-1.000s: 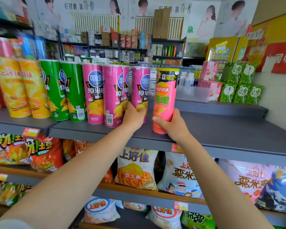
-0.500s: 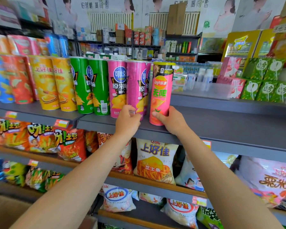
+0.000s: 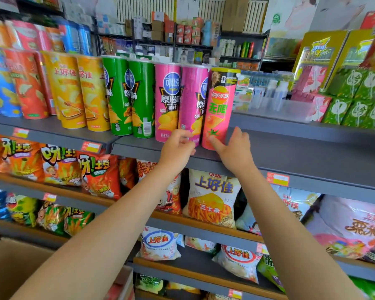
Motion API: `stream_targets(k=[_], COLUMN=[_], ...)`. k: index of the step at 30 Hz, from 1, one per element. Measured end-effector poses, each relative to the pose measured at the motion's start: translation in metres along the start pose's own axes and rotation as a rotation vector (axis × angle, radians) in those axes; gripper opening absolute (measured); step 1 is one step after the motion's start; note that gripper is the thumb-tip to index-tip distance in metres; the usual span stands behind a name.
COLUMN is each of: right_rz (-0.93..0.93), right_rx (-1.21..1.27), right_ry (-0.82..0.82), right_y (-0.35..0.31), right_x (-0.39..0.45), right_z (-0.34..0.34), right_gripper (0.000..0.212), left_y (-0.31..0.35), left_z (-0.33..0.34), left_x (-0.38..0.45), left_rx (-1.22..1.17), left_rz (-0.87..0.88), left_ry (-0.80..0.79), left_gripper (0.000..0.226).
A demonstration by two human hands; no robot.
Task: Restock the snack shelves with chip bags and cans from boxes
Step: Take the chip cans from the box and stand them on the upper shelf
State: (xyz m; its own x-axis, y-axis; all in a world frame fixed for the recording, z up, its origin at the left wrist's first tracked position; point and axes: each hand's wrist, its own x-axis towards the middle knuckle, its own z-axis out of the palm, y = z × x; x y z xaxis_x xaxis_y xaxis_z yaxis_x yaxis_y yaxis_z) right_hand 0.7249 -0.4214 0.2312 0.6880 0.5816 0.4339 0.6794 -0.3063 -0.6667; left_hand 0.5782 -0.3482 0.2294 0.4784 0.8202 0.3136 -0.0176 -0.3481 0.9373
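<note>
Lay's can (image 3: 220, 109) is stood upright on grey shelf (image 3: 290, 156), touching the pink can (image 3: 191, 102). Right hand (image 3: 234, 151) loosely spread at its base; left hand (image 3: 178, 148) curled w/ nothing pinched.

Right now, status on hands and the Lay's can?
Left hand open, at pink can. Right hand open, fingertips on Lay's can. Can upright on shelf. Nothing blocking.

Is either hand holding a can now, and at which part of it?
Nothing is gripped. The right hand is open, with fingertips touching the base of the Lay's can. The left hand is loosely curled before the pink can, not closed on it.
</note>
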Motion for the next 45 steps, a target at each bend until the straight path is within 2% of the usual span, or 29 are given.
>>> stream_targets(k=[2, 3, 4, 6, 8, 10, 12, 15, 18, 19, 21, 22, 24, 26, 28, 29, 31, 33, 36, 39, 41, 43, 45], right_rz=[-0.160, -0.240, -0.286, -0.269, -0.204, -0.157, -0.103, 0.032, 0.120, 0.141, 0.193, 0.221, 0.264, 0.279, 0.259, 0.261, 0.289, 0.293, 0.224, 0.118, -0.020, -0.122, -0.202], right_rx=[0.130, 0.219, 0.298, 0.369, 0.363, 0.295, 0.207, 0.154, -0.002, -0.055, -0.107, -0.143, -0.233, -0.315, -0.405, -0.439, -0.552, -0.648, -0.695, -0.634, -0.624, -0.609, -0.596], right_ry=[0.235, 0.287, 0.259, 0.011, -0.324, -0.596, -0.788, -1.060, -1.368, -1.442, -1.535, -1.571, -1.631, -1.655, -1.675, -1.688, -1.711, -1.758, -1.756, -1.718, -1.697, -1.729, -1.747], right_y=[-0.015, -0.024, -0.030, -0.037, -0.037, -0.029, -0.019, -0.013, -0.008, -0.007, -0.005, -0.004, 0.006, 0.033, 0.079, 0.083, 0.055, 0.054, 0.052, 0.039, 0.030, 0.024, 0.018], right_x=[-0.040, -0.062, -0.082, -0.119, -0.152, -0.190, -0.237, -0.315, -0.386, -0.407, -0.440, -0.452, -0.469, -0.484, -0.503, -0.507, -0.504, -0.510, -0.512, -0.489, -0.466, -0.444, -0.428], right_z=[0.003, 0.008, 0.019, 0.051, 0.098, 0.158, 0.223, 0.306, 0.376, 0.395, 0.427, 0.440, 0.467, 0.498, 0.531, 0.535, 0.526, 0.525, 0.526, 0.522, 0.515, 0.506, 0.499], right_gripper=[0.052, 0.037, 0.024, 0.008, 0.015, 0.017, 0.015, 0.013, 0.019, 0.021, 0.029, 0.028, 0.028, 0.067, 0.099, 0.103, 0.095, 0.080, 0.079, 0.087, 0.073, 0.074, 0.083], left_y=[-0.012, -0.026, -0.045, -0.096, -0.161, -0.231, -0.297, -0.372, -0.435, -0.460, -0.502, -0.511, -0.514, -0.510, -0.513, -0.512, -0.511, -0.508, -0.505, -0.504, -0.508, -0.510, -0.511], left_z=[-0.021, -0.035, -0.052, -0.092, -0.140, -0.189, -0.237, -0.288, -0.317, -0.323, -0.323, -0.320, -0.312, -0.313, -0.317, -0.318, -0.320, -0.322, -0.330, -0.338, -0.340, -0.339, -0.337], left_x=[-0.019, -0.032, -0.045, -0.071, -0.099, -0.139, -0.192, -0.279, -0.350, -0.373, -0.412, -0.423, -0.425, -0.414, -0.407, -0.402, -0.396, -0.392, -0.390, -0.391, -0.387, -0.376, -0.365], left_rx=[-0.070, -0.062, -0.032, 0.053, 0.098, 0.107, 0.135, 0.145, 0.073, 0.067, -0.008, -0.068, -0.174, -0.195, -0.162, -0.152, -0.116, -0.052, 0.185, 0.609, 0.753, 0.783, 0.836], left_rz=[0.013, 0.002, -0.029, -0.181, -0.419, -0.677, -0.933, -1.289, -1.541, -1.574, -1.628, -1.647, -1.652, -1.677, -1.707, -1.690, -1.627, -1.575, -1.425, -1.005, -0.775, -0.649, -0.588], left_ry=[0.004, 0.004, -0.009, -0.064, -0.068, 0.036, 0.153, 0.228, 0.218, 0.230, 0.341, 0.381, 0.388, 0.352, 0.327, 0.317, 0.294, 0.207, -0.008, -0.299, -0.519, -0.597, -0.588], left_gripper=[0.017, 0.016, 0.016, 0.015, 0.015, 0.018, 0.023, 0.027, 0.015, 0.025, 0.076, 0.089, 0.090, 0.073, 0.032, 0.014, 0.018, 0.011, 0.032, 0.058, 0.080, 0.091, 0.090])
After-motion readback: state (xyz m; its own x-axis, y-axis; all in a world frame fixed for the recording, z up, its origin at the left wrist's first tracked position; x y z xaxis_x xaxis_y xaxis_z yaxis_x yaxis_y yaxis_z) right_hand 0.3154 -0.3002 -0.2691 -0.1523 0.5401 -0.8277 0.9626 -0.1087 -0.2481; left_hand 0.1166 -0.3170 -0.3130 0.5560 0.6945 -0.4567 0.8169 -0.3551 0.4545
